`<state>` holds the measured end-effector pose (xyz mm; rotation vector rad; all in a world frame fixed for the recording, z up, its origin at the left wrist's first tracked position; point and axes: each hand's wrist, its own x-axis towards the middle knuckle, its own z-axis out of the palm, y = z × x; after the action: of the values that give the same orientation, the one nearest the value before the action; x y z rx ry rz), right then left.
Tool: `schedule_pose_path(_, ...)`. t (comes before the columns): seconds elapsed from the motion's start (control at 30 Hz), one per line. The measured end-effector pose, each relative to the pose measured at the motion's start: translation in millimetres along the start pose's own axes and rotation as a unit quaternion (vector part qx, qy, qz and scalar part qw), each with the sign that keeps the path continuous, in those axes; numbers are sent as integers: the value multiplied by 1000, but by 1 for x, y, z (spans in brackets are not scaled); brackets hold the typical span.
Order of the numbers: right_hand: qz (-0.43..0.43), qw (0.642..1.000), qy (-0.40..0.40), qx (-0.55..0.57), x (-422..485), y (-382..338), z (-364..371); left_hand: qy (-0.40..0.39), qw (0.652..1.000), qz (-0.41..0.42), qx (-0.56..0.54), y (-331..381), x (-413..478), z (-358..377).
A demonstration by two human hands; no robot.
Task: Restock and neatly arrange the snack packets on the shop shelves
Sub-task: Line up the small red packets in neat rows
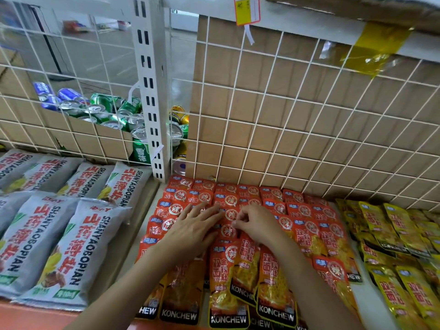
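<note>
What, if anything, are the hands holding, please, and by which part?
Right hand pinches a red packet by its top edge; left hand lies flat, holding nothing.

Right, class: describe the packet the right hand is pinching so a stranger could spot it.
Find the white slotted upright; red packets lie right of its foot. In their middle column, the pinched packet alone has the right hand gripping its top edge.

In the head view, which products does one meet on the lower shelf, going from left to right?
grey bags → red packets → yellow packets
</note>
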<state>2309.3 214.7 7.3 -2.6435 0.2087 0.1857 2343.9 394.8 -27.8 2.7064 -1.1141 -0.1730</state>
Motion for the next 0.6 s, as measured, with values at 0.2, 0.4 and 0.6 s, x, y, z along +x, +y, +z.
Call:
schedule_pose_path(0.2, -7, 1000, -2, 2, 1, 3, -2, 1, 1000, 4, 22, -3, 5, 4)
schedule_pose_path(0.4, -26, 1000, -7, -6, 1, 5, -3, -4, 1000, -1, 12, -1, 8, 4)
schedule_pose_path(0.6, -28, 1000, -9, -6, 1, 5, -2, 2, 1000, 6, 1, -1, 10, 3)
